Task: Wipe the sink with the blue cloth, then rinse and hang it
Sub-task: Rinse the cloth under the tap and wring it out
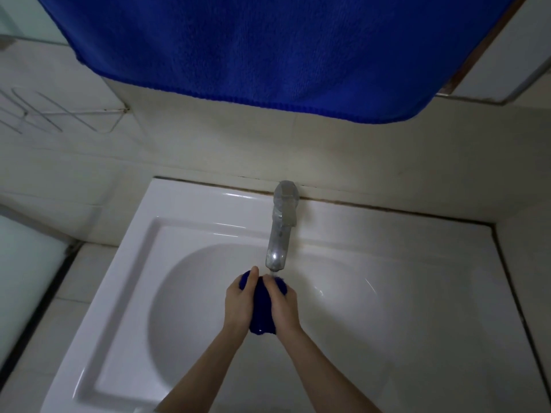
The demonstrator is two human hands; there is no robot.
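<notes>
A large blue towel (268,49) hangs across the top of the frame, its hemmed lower edge curving down toward the upper right, in front of the pale tiled wall (208,144). Below it, in the lower centre, two bare forearms reach up from the bottom edge over the white sink (125,281). The left hand (240,299) and right hand (283,302) are pressed close together, both clamped around the blue cloth (262,321), which is bunched into a tight wad between the palms. The thumbs lie over its top and the fingers curl round its sides. Dark folds of the cloth show above the knuckles and below the heels of the hands. The cloth is held over the basin, directly beneath the spout of the metal faucet (281,231), where a thin run of water (272,274) meets it. At the upper left of the frame, a white wire rack (44,114) is fixed to the wall.
</notes>
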